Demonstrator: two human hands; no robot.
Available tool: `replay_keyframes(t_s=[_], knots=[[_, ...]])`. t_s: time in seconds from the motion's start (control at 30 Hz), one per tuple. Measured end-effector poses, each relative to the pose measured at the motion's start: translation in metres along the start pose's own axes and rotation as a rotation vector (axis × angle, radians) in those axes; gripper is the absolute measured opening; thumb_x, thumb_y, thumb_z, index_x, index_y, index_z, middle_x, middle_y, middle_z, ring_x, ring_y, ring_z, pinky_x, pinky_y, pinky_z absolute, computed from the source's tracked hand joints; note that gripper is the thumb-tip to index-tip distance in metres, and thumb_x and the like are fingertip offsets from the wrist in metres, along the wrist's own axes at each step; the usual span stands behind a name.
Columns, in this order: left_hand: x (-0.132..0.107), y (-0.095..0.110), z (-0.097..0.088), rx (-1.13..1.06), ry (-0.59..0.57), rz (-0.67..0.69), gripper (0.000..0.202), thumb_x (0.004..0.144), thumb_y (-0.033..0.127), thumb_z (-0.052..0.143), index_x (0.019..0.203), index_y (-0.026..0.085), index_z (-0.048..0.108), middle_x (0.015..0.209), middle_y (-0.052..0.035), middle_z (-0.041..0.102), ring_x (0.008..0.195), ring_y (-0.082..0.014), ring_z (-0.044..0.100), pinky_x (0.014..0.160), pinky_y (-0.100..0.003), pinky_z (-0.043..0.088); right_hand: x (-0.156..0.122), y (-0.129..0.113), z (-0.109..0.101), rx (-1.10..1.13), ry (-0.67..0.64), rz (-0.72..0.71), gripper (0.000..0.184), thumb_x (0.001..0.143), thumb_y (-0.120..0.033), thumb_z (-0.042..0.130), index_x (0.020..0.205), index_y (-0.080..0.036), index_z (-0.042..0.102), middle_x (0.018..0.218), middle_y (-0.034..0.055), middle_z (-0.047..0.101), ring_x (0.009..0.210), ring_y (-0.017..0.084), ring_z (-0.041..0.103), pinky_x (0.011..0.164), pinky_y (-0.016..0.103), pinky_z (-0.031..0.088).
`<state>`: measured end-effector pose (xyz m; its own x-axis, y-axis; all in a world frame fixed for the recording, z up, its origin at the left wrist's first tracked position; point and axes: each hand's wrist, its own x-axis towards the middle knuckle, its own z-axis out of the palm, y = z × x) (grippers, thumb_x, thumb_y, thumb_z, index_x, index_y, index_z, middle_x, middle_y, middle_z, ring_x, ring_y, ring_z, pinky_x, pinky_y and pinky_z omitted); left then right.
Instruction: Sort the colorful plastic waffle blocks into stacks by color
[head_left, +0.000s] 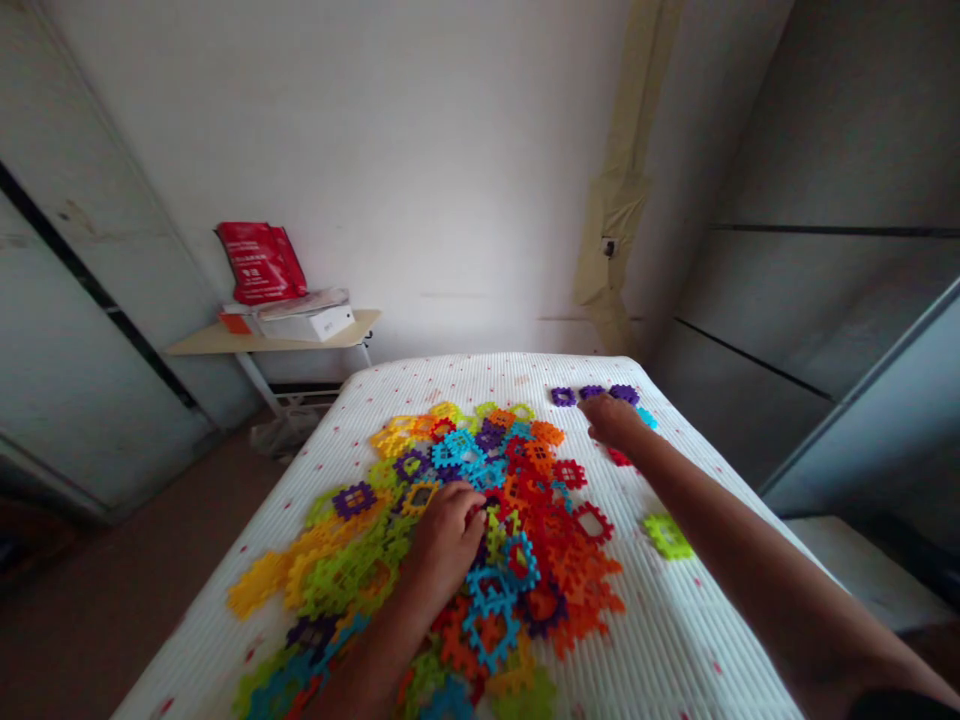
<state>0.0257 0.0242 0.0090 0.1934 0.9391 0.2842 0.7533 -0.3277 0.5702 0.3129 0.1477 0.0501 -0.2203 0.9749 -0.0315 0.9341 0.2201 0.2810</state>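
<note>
My left hand (451, 522) is over the middle of a spread heap of colourful plastic interlocking tiles with toothed edges, its fingers curled and bent down into the pieces. What those fingers hold, if anything, is hidden. At the far right of the bed my right hand (611, 420) stretches out, fingers closed at the near edge of a purple tile (592, 391). One purple tile (563, 397) lies left of that hand, and another (624, 393) lies just beyond it. A blue tile (646, 418) and a red tile (619, 457) show partly around my right wrist.
The heap lies on a white ribbed bed cover (637, 640). A green tile (667, 537) rests apart, beside my right forearm. Back left, a small table (367, 325) carries a white box (315, 322) and a red bag (259, 262). Grey cabinet doors (840, 300) stand at right.
</note>
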Motion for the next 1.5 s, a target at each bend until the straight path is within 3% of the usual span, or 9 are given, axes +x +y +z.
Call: replay_keyframes(t_s=[0.17,0.27,0.43,0.63,0.83,0.97,1.07,1.33,1.5], knots=[[0.032,-0.008,-0.028,0.260,-0.099,-0.002,0.025,0.080,0.015,0.045,0.089,0.018,0.069,0.096,-0.0087,0.067,0.097,-0.0209,0.059,0.090,-0.033,0.042,-0.051,-0.041,0.014,0.080,0.101,-0.170,0.023,0.083,-0.015,0.048,0.102,-0.016,0.061,0.104,0.0127,0.064,0.099,0.023,0.058,0.081,0.032,0.045],[0.058,-0.018,-0.033,0.386,-0.105,-0.058,0.025,0.080,0.016,0.048,0.093,0.020,0.068,0.101,-0.0085,0.067,0.103,-0.0219,0.057,0.093,-0.033,0.040,-0.067,-0.056,0.029,0.101,0.086,-0.143,0.023,0.085,-0.010,0.043,0.096,-0.016,0.063,0.095,0.0123,0.066,0.092,0.023,0.060,0.076,0.031,0.046],[0.086,-0.036,-0.016,0.451,-0.079,-0.110,0.029,0.076,0.012,0.049,0.097,0.020,0.067,0.107,-0.0106,0.065,0.105,-0.0241,0.056,0.091,-0.034,0.040,-0.073,-0.069,0.038,0.115,0.078,-0.111,0.025,0.084,-0.008,0.041,0.095,-0.012,0.064,0.096,0.0158,0.066,0.090,0.024,0.060,0.071,0.031,0.047],[0.093,-0.046,0.001,0.468,-0.057,-0.134,0.025,0.077,0.017,0.048,0.093,0.020,0.067,0.105,-0.0124,0.065,0.106,-0.0263,0.055,0.090,-0.038,0.041,-0.076,-0.077,0.034,0.132,0.114,-0.085,0.027,0.083,-0.008,0.041,0.097,-0.012,0.064,0.098,0.0160,0.066,0.090,0.022,0.060,0.070,0.030,0.049],[0.092,-0.045,-0.006,0.402,-0.009,-0.154,0.026,0.080,0.021,0.044,0.089,0.018,0.068,0.099,-0.0134,0.066,0.102,-0.0283,0.056,0.091,-0.041,0.040,-0.076,-0.078,0.036,0.142,0.118,-0.071,0.026,0.086,-0.013,0.041,0.098,-0.011,0.064,0.099,0.0160,0.066,0.092,0.024,0.059,0.070,0.031,0.050],[0.091,-0.039,-0.019,0.280,0.038,-0.166,0.032,0.082,0.022,0.040,0.101,0.016,0.066,0.110,-0.0128,0.064,0.108,-0.0252,0.055,0.096,-0.036,0.039,-0.077,-0.079,0.033,0.154,0.120,-0.074,0.026,0.084,-0.008,0.042,0.098,-0.010,0.064,0.099,0.0159,0.066,0.092,0.023,0.059,0.071,0.031,0.049],[0.081,-0.031,-0.027,0.163,0.037,-0.198,0.039,0.081,0.022,0.040,0.111,0.013,0.062,0.103,-0.0094,0.067,0.095,-0.0207,0.062,0.087,-0.031,0.046,-0.077,-0.080,0.034,0.163,0.112,-0.071,0.027,0.083,-0.006,0.041,0.097,-0.010,0.064,0.097,0.0164,0.066,0.091,0.023,0.060,0.071,0.031,0.049],[0.020,-0.003,-0.030,-0.656,0.016,-0.282,0.065,0.070,0.031,0.056,0.131,0.015,0.042,0.065,0.0039,0.053,0.056,-0.0117,0.053,0.057,-0.025,0.046,-0.081,-0.071,0.017,0.237,0.154,-0.086,0.023,0.086,-0.013,0.042,0.095,-0.014,0.064,0.096,0.0137,0.066,0.092,0.024,0.059,0.074,0.032,0.047],[-0.002,0.009,-0.019,-0.740,-0.031,-0.268,0.073,0.072,0.031,0.056,0.138,0.018,0.028,0.063,0.0066,0.047,0.056,-0.0101,0.048,0.057,-0.023,0.041,-0.102,-0.096,-0.021,0.561,0.373,-0.419,0.043,0.081,-0.030,0.059,0.122,-0.017,0.052,0.129,0.0111,0.054,0.113,0.022,0.050,0.094,0.034,0.042]])
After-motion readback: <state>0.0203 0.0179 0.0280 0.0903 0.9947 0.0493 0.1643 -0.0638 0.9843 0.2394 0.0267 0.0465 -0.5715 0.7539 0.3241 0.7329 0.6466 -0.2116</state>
